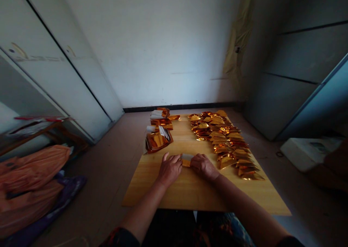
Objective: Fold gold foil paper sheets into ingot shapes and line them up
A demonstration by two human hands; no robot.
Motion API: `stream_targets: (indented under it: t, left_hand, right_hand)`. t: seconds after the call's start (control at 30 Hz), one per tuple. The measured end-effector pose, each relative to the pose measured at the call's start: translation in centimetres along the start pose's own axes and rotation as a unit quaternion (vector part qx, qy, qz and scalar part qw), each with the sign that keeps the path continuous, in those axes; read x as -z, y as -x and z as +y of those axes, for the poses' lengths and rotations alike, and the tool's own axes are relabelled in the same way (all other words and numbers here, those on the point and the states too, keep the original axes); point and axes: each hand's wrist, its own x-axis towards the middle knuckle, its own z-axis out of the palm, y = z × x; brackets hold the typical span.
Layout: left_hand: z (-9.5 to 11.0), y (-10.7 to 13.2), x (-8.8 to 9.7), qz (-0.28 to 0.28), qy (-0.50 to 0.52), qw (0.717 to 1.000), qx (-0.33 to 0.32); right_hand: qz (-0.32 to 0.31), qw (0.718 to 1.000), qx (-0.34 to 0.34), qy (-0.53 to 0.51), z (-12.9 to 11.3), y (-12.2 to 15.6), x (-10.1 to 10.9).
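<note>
A small sheet of gold foil paper (186, 160) with a white back lies on the wooden board (190, 192) between my hands. My left hand (170, 168) presses on its left edge with fingers curled down. My right hand (202, 166) grips its right edge the same way. Stacks of flat gold sheets (158, 140) sit just beyond my left hand. A long row of several folded gold pieces (228, 145) runs along the board's right side.
The board rests low over a tiled floor. Orange and purple bags (32, 181) lie at the left under a wooden rack. A white box (310, 151) stands at the right. White cabinet doors (54, 58) and a wall close the back.
</note>
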Motion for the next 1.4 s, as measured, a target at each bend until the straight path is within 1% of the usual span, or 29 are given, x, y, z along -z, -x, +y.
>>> stream_targets:
  t: [0.07,0.13,0.3,0.4,0.6,0.8,0.93,1.07,1.13,1.23,1.33,1.4]
  left_hand:
    - [0.0,-0.2,0.0,-0.025,0.009,1.000,0.002]
    - [0.3,-0.5,-0.3,-0.036,0.006,0.999,0.026]
    - [2.2,-1.0,-1.3,-0.010,-0.047,0.990,0.134]
    - [3.1,-0.8,-1.3,-0.008,-0.051,0.986,0.156]
    - [3.2,-0.4,-0.7,-0.030,-0.042,0.985,0.167]
    - [3.1,-0.3,-0.8,-0.030,-0.042,0.985,0.167]
    - [3.1,-0.2,-0.9,-0.024,-0.043,0.985,0.163]
    - [3.1,-0.1,-1.0,-0.018,-0.040,0.986,0.161]
    - [3.2,-0.1,-0.9,-0.018,-0.041,0.986,0.162]
    - [3.3,-0.2,-0.9,-0.019,-0.042,0.985,0.163]
    - [3.3,-0.2,-0.9,-0.020,-0.042,0.985,0.164]
    - [3.3,-0.2,-0.9,-0.023,-0.043,0.985,0.165]
  right_hand:
    - [0.010,1.000,0.008,-0.014,0.0,0.1,-0.2]
    - [0.022,0.999,0.013,-0.024,0.1,0.2,-0.5]
    - [0.035,0.999,0.004,-0.039,0.5,0.1,-1.0]
    - [0.048,0.998,-0.008,-0.043,0.9,0.0,-1.2]
    - [0.062,0.997,-0.004,-0.051,1.8,-0.2,-1.6]
    - [0.048,0.990,-0.013,-0.133,2.8,-1.3,-1.4]
    - [0.034,0.986,-0.067,-0.149,2.7,-1.9,-1.2]
    - [0.026,0.984,-0.142,-0.107,2.2,-2.1,-1.4]
    - [0.029,0.984,-0.157,-0.079,1.9,-2.1,-1.5]
    - [0.038,0.987,-0.138,-0.071,1.5,-1.8,-1.5]
    - [0.042,0.989,-0.108,-0.097,1.5,-1.4,-1.2]
    - [0.046,0.989,-0.074,-0.123,1.7,-1.1,-1.0]
